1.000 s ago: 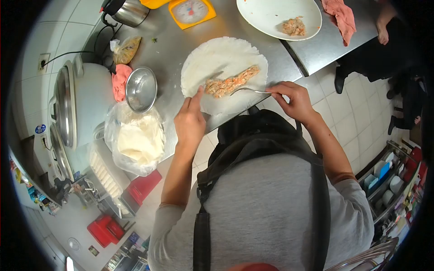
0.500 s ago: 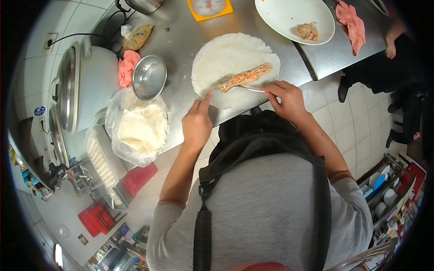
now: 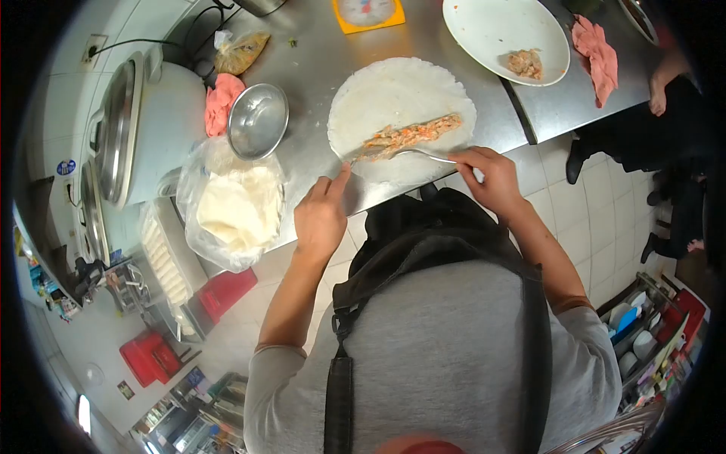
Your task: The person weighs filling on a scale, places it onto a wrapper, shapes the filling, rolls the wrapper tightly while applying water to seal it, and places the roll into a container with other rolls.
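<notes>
A round white dough sheet [image 3: 393, 94] lies on the steel counter, with a long strip of orange-flecked filling [image 3: 416, 134] across its lower part. My right hand [image 3: 490, 178] grips the handle of a metal fork or spoon [image 3: 427, 155], whose head rests at the lower edge of the filling. My left hand [image 3: 321, 214] is at the lower left edge of the dough, its index finger stretched toward the filling's left end and the other fingers curled. Nothing shows held in it.
Beyond the dough are a yellow scale [image 3: 369, 13] and a white plate [image 3: 484, 38] with leftover filling. At left stand a metal bowl [image 3: 259, 121], a bag of dough [image 3: 234, 208] and a pink cloth [image 3: 221, 102]. Another person's hand [image 3: 658, 98] is at the right.
The filling strip has become longer and thinner since the earliest frame. The view has shifted, so the counter things sit further right. My right hand still holds the utensil.
</notes>
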